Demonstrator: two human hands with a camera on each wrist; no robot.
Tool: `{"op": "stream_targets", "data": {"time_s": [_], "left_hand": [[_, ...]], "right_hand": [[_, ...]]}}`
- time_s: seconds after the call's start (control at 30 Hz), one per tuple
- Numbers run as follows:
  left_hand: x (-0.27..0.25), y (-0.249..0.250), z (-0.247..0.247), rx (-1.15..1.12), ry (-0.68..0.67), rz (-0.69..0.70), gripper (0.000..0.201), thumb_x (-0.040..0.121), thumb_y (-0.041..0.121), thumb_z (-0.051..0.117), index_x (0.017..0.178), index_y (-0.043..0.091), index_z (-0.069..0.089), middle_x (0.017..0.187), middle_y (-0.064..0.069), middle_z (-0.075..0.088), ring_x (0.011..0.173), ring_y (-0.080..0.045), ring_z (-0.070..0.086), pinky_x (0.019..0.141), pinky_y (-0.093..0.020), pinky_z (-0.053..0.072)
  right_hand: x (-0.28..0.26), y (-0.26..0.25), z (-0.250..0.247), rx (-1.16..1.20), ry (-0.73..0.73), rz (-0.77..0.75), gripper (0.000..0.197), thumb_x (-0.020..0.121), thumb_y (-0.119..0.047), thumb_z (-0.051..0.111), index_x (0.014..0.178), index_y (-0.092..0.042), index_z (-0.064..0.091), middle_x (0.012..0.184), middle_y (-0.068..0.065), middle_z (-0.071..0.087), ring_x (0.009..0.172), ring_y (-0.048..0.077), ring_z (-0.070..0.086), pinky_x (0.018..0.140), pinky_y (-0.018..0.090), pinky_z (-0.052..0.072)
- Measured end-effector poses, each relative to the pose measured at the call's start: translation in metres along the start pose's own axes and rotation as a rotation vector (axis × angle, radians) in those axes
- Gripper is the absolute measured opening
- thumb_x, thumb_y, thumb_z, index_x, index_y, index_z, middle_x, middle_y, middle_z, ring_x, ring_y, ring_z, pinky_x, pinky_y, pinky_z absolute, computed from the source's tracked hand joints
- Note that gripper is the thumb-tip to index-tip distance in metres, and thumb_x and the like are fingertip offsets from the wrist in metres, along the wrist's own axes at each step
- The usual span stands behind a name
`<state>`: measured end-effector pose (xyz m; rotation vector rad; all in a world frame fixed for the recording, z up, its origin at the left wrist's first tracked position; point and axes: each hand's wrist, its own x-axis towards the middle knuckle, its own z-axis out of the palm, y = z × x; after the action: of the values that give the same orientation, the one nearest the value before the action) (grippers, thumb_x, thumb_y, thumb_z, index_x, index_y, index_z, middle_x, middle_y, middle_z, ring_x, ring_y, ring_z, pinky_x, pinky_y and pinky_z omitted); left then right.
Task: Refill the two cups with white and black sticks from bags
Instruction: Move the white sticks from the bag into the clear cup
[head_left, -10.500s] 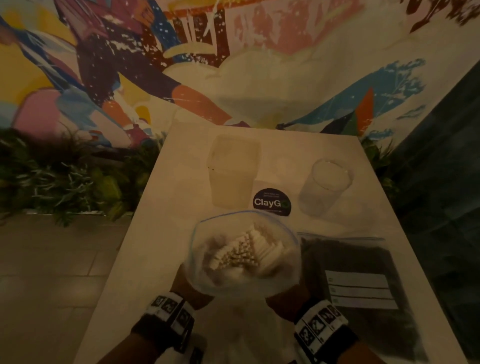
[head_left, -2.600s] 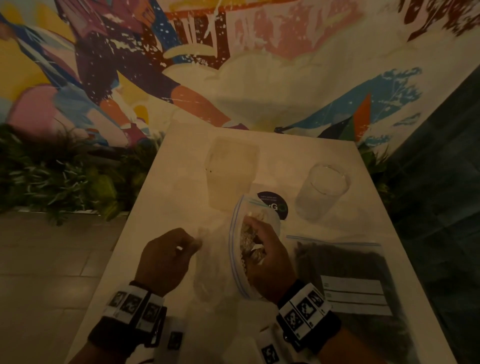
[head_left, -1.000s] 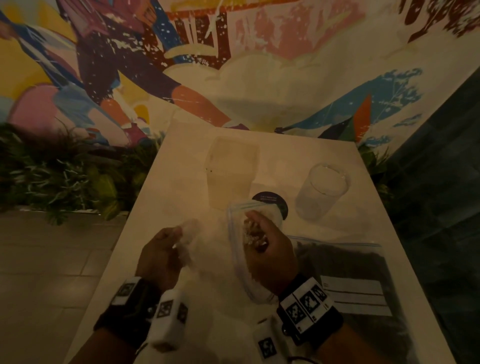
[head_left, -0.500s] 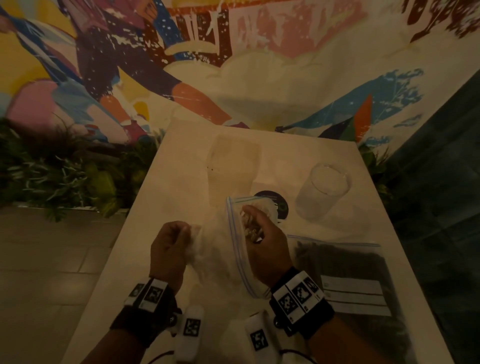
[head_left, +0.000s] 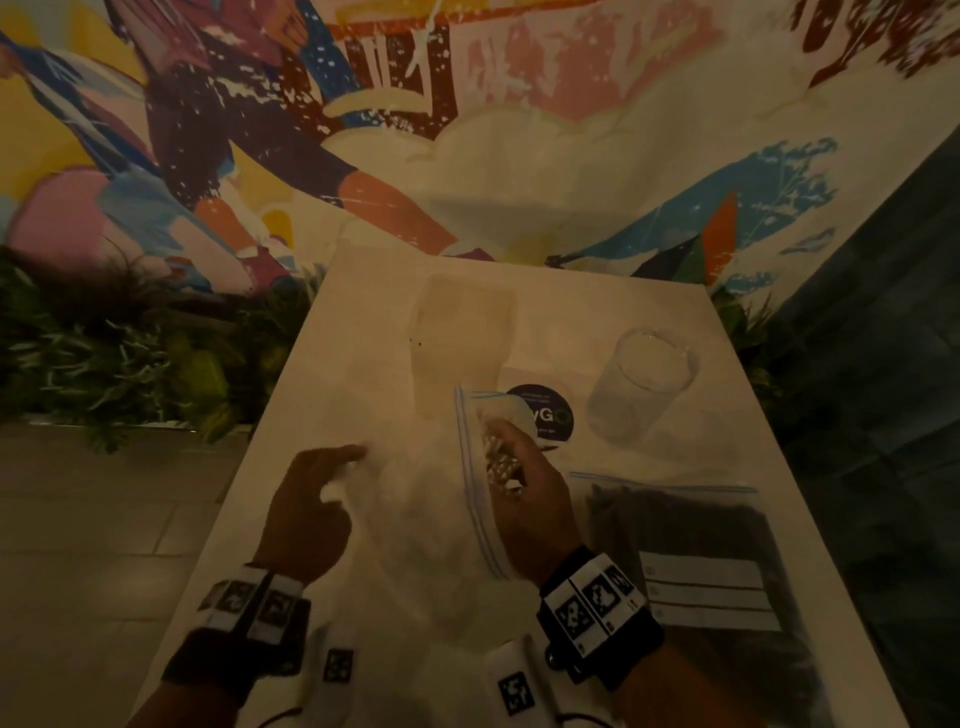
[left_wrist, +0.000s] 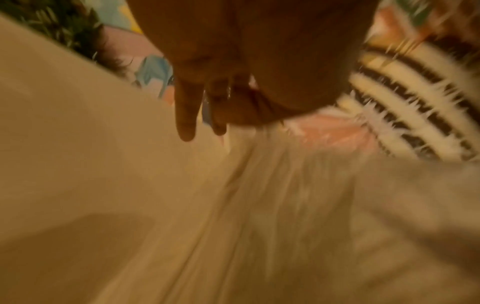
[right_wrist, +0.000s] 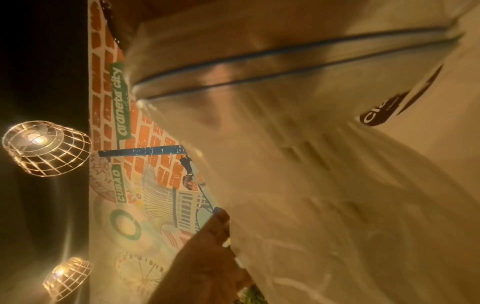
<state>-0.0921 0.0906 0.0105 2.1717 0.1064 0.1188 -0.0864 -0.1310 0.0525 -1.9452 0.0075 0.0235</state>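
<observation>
Step in hand looked like pulling the first bunch of white sticks (head_left: 501, 462) out of their bag. R hand (head_left: 524, 499) was inside the mouth of the clear zip bag (head_left: 415, 499), fingers curled round a handful of the sticks. L hand (head_left: 311, 509) was at the bag's left side; index finger stretched forward, other fingers against the plastic, but the blurred L wrist view didn't settle whether it pinched the film or only lay against it, so can't tell. Bag lay on the white table (head_left: 322, 374), mouth toward the cups. Square frosted cup (head_left: 462, 338) stood just beyond the bag; round clear cup (head_left: 641, 384) was off to the R, well apart from it; between them a dark round sticker (head_left: 545, 415), partly covered by the bag's rim. Neither cup showed sticks, as far as the dim light let me judge. Bag of black sticks (head_left: 691, 525) lay flat at the R, zip apparently closed, untouched. Next move, probably: lift the handful clear of the zip w/o snagging, keep the sticks bunched & roughly parallel, stand them in a cup, L hand steadying the bag.
</observation>
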Motion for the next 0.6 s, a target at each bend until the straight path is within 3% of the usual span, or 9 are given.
{"op": "stream_targets", "data": {"time_s": [0.07,0.1,0.17,0.27,0.37,0.43,0.5,0.57,0.6], "left_hand": [[0.002,0.016,-0.017,-0.191,-0.245,-0.03,0.096,0.064,-0.016,0.066,0.123,0.054,0.036,0.127,0.02,0.043,0.121,-0.014,0.045,0.098,-0.041,0.044],[0.005,0.024,-0.022,-0.207,-0.348,-0.056,0.108,0.06,-0.005,0.079,0.13,0.057,0.025,0.128,0.019,0.043,0.12,-0.012,0.046,0.099,-0.041,0.043],[0.008,0.042,-0.026,0.019,-0.446,-0.043,0.13,0.04,0.035,0.093,0.138,0.055,0.009,0.121,0.016,0.043,0.111,-0.008,0.047,0.095,-0.036,0.044],[0.011,0.057,-0.02,0.419,-0.559,-0.005,0.139,0.014,0.082,0.07,0.139,0.045,0.023,0.12,0.015,0.033,0.114,-0.009,0.038,0.099,-0.036,0.042],[0.006,0.053,-0.003,0.35,-0.596,0.112,0.138,0.017,0.099,0.044,0.138,0.037,0.028,0.145,0.004,0.029,0.134,-0.017,0.031,0.112,-0.033,0.03],[-0.002,0.053,0.003,0.265,-0.614,0.059,0.148,0.019,0.101,0.035,0.14,0.015,0.037,0.145,-0.008,0.04,0.134,-0.024,0.038,0.11,-0.023,0.025],[-0.016,0.052,0.008,0.006,-0.478,-0.046,0.143,0.029,0.092,0.047,0.122,-0.017,0.05,0.127,-0.025,0.057,0.124,-0.04,0.048,0.111,-0.036,0.03],[-0.021,0.05,0.013,-0.126,-0.233,-0.011,0.098,0.062,0.073,0.06,0.087,-0.022,0.065,0.1,-0.052,0.052,0.109,-0.063,0.047,0.109,-0.053,0.027],[-0.026,0.049,0.011,-0.1,-0.159,0.024,0.057,0.078,0.052,0.064,0.088,-0.003,0.074,0.095,-0.059,0.046,0.106,-0.063,0.05,0.107,-0.048,0.027]], "right_hand": [[0.002,0.002,0.002,0.008,-0.017,-0.008,0.048,0.089,-0.011,0.06,0.127,-0.038,0.047,0.131,-0.013,0.051,0.12,0.002,0.047,0.102,0.017,0.041],[0.002,0.002,0.004,0.005,-0.029,-0.007,0.046,0.089,-0.012,0.059,0.129,-0.034,0.049,0.133,-0.009,0.053,0.123,0.006,0.047,0.106,0.028,0.041],[0.0,-0.001,0.01,0.011,-0.076,-0.019,0.045,0.089,-0.02,0.058,0.133,-0.026,0.049,0.132,-0.004,0.056,0.123,0.011,0.05,0.105,0.035,0.043],[-0.005,-0.011,0.02,0.005,-0.13,-0.165,0.045,0.084,-0.024,0.061,0.128,-0.021,0.054,0.123,-0.002,0.061,0.113,0.011,0.057,0.097,0.031,0.049],[-0.01,-0.02,0.03,-0.003,-0.174,-0.269,0.022,0.084,-0.014,0.06,0.106,-0.013,0.064,0.097,0.01,0.067,0.087,0.017,0.062,0.081,0.037,0.053],[-0.013,-0.025,0.031,-0.008,-0.168,-0.309,0.016,0.086,-0.014,0.06,0.101,-0.012,0.065,0.093,0.01,0.068,0.086,0.018,0.063,0.078,0.041,0.052],[-0.015,-0.036,0.023,-0.003,-0.163,-0.394,0.021,0.085,-0.022,0.059,0.106,-0.02,0.064,0.099,0.007,0.07,0.092,0.019,0.065,0.077,0.041,0.052],[-0.016,-0.048,0.01,-0.028,-0.222,-0.446,0.043,0.081,-0.015,0.06,0.122,-0.027,0.06,0.118,0.001,0.066,0.106,0.017,0.063,0.087,0.038,0.052],[-0.016,-0.053,0.001,-0.049,-0.25,-0.476,0.051,0.08,-0.012,0.059,0.128,-0.027,0.056,0.126,-0.002,0.062,0.113,0.014,0.06,0.093,0.034,0.05]]}}
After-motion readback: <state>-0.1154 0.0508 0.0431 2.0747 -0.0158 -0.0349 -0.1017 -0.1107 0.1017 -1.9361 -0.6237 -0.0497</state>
